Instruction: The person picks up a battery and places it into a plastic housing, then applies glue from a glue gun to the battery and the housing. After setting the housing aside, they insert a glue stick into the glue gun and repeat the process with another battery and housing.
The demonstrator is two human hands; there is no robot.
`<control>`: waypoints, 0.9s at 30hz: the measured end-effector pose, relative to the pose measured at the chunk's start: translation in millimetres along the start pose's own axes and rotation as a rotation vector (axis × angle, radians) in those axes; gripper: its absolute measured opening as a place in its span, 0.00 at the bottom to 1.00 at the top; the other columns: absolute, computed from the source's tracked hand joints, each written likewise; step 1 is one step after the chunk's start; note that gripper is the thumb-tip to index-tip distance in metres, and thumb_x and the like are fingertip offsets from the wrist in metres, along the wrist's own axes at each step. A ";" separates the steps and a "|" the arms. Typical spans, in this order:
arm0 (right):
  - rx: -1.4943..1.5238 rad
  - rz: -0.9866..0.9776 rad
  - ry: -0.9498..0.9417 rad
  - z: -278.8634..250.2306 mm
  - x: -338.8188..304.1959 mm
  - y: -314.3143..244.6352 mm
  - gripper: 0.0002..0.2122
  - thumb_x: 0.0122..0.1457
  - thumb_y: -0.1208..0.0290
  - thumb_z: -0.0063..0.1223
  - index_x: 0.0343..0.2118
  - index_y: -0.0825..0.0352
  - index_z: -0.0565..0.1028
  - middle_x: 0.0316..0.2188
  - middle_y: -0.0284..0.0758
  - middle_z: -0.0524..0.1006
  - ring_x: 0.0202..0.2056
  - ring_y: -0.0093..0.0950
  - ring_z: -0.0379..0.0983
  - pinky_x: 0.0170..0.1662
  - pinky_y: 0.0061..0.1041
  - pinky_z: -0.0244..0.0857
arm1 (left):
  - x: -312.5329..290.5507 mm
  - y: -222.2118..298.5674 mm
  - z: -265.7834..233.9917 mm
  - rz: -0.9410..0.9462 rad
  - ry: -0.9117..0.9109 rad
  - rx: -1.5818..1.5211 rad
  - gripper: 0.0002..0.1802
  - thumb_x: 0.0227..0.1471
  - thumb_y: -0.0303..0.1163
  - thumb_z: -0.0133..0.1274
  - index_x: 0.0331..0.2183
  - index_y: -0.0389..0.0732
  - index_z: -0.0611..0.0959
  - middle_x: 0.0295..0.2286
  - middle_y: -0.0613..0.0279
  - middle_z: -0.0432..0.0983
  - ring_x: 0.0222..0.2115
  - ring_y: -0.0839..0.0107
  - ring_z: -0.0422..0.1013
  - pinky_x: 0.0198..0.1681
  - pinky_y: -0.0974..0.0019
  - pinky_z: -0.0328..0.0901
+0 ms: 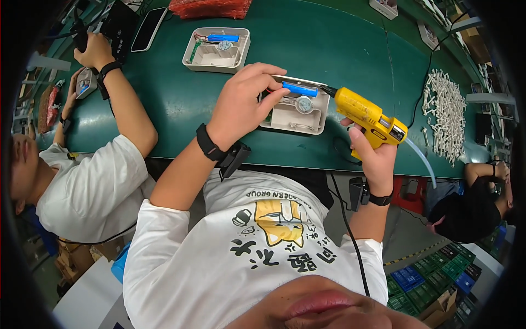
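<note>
My right hand (374, 151) grips a yellow hot glue gun (366, 114) by its handle. Its dark nozzle points left, at the right end of a blue cylindrical battery (300, 89). That battery lies along the far wall of a white plastic housing (296, 129) on the table. With thumb and index finger my left hand (244, 101) pinches the battery's left end. A round silvery part (304, 105) sits in the housing just below the battery. A clear glue stick (421, 162) trails from the back of the gun. My left palm hides the housing's left side.
A second white housing (216, 66) with a blue battery stands farther back on the green table (339, 46). A phone (149, 29) and red wrapping (211, 7) lie beyond. Many small white pieces (445, 115) are heaped at right. A co-worker's arm (127, 104) reaches in at left.
</note>
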State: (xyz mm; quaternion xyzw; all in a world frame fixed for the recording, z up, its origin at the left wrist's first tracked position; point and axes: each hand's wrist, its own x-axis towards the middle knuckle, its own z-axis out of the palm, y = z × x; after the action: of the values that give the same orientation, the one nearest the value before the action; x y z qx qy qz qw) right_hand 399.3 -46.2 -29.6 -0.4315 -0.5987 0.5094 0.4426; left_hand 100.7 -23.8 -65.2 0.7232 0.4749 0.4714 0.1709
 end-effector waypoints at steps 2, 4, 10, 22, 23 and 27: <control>-0.019 0.014 -0.049 8.5 6.4 -5.1 0.17 0.64 0.75 0.61 0.55 0.73 0.76 0.41 0.39 0.83 0.30 0.16 0.73 0.34 0.18 0.69 | -2.3 -5.5 -0.4 -0.003 0.034 -0.008 0.07 0.53 0.25 0.68 0.31 0.35 0.84 0.41 0.57 0.85 0.36 0.60 0.78 0.38 0.61 0.73; 0.001 0.047 -0.068 12.0 10.4 -6.0 0.17 0.65 0.75 0.61 0.55 0.72 0.77 0.40 0.39 0.84 0.30 0.16 0.73 0.34 0.17 0.69 | -2.6 -9.7 -3.0 -0.008 0.061 -0.017 0.07 0.54 0.24 0.68 0.32 0.35 0.84 0.42 0.56 0.85 0.35 0.63 0.79 0.37 0.63 0.74; -0.026 0.167 -0.102 23.0 27.6 -14.3 0.15 0.65 0.70 0.64 0.52 0.70 0.79 0.39 0.35 0.84 0.30 0.14 0.73 0.33 0.17 0.68 | -1.0 -12.7 -6.4 0.008 0.175 -0.091 0.06 0.58 0.23 0.66 0.34 0.34 0.83 0.42 0.54 0.84 0.33 0.66 0.80 0.34 0.65 0.74; -0.413 0.198 -0.264 53.3 62.7 -26.9 0.16 0.65 0.67 0.67 0.50 0.72 0.81 0.37 0.30 0.84 0.35 0.20 0.78 0.40 0.23 0.73 | -5.3 -20.1 4.6 -0.166 0.232 -0.315 0.08 0.61 0.20 0.61 0.37 0.34 0.77 0.43 0.53 0.79 0.30 0.72 0.79 0.34 0.67 0.75; -0.414 0.198 -0.266 56.4 64.2 -27.9 0.16 0.65 0.67 0.67 0.50 0.72 0.81 0.37 0.30 0.84 0.35 0.20 0.78 0.40 0.23 0.73 | -5.1 -21.1 3.7 -0.168 0.234 -0.315 0.08 0.61 0.20 0.61 0.37 0.34 0.77 0.43 0.53 0.79 0.30 0.72 0.79 0.34 0.67 0.75; -0.527 0.210 -0.261 64.5 67.7 -32.0 0.15 0.64 0.68 0.68 0.49 0.72 0.82 0.38 0.32 0.85 0.36 0.20 0.78 0.40 0.23 0.73 | -2.9 -23.6 0.6 -0.116 0.181 -0.245 0.06 0.64 0.18 0.58 0.39 0.33 0.76 0.46 0.53 0.78 0.31 0.75 0.81 0.37 0.72 0.77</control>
State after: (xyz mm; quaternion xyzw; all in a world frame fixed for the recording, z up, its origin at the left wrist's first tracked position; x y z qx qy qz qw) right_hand 318.7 1.0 2.5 -0.5215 -0.7142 0.4308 0.1799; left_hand 88.5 -14.6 -83.4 0.6230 0.4681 0.5782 0.2415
